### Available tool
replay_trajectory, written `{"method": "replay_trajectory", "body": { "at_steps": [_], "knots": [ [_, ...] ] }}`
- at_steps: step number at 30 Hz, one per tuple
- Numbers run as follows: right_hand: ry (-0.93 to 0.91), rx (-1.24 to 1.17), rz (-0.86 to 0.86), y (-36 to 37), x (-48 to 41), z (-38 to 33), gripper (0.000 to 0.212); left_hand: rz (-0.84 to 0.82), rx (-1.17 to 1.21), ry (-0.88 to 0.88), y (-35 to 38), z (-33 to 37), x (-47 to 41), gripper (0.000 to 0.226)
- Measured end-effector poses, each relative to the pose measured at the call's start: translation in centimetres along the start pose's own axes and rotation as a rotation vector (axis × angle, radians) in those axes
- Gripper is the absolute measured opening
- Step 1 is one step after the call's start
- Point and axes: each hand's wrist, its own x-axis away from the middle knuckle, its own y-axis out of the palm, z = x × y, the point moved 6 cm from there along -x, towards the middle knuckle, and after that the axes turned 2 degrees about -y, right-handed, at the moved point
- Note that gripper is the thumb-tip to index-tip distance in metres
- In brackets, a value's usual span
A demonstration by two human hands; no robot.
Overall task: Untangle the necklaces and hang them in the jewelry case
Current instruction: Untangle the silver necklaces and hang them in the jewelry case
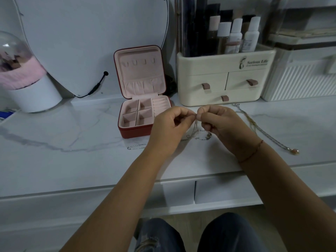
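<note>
A red jewelry case [135,131] with pink lining stands open on the marble desk, its lid upright with several small hooks. Just right of it, my left hand [169,128] and my right hand [221,124] meet fingertip to fingertip and pinch the top of a thin silver necklace [197,132]. Its chain hangs down between my hands and bunches on the desk. A second necklace [261,130] with a pinkish pendant lies stretched out to the right. A short piece of silver chain [136,147] shows left of my left wrist.
A cream drawer organizer [223,79] with bottles stands behind my hands, a white ribbed box [300,79] to its right. A round mirror [91,42] with a black cable leans at the back left, beside a white pot [36,95] under a glass dome. The desk's front edge [109,190] runs below.
</note>
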Motion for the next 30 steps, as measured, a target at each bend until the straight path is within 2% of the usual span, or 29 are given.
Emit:
{"method": "replay_trajectory", "body": {
  "at_steps": [8, 15, 19, 23, 25, 28, 30],
  "knots": [
    [0.016, 0.009, -0.008, 0.0, 0.0, 0.2, 0.018, -0.016, 0.098, -0.035, -0.2, -0.1, -0.1, 0.01],
    [-0.022, 0.08, -0.038, 0.2, 0.0, 0.1, 0.02, -0.059, 0.055, -0.051, 0.3, -0.3, -0.2, 0.023],
    [0.03, 0.016, -0.058, 0.5, -0.1, 0.5, 0.012, -0.109, 0.111, -0.095, 0.7, -0.6, -0.2, 0.02],
    [0.029, -0.005, -0.072, 1.0, 0.0, 0.3, 0.013, -0.148, 0.15, -0.121, 1.1, -0.8, -0.4, 0.021],
    [0.015, -0.029, -0.049, 0.8, 0.1, -0.1, 0.018, -0.147, 0.171, -0.141, 0.9, -0.9, -0.4, 0.021],
    [0.005, -0.141, 0.021, 0.2, 0.0, -0.3, 0.014, -0.12, 0.251, -0.174, 0.5, -1.1, -0.5, 0.017],
    [-0.022, -0.042, 0.007, 0.2, -0.1, -0.3, 0.013, -0.114, 0.261, -0.17, 0.4, -1.2, -0.5, 0.01]
  ]
}}
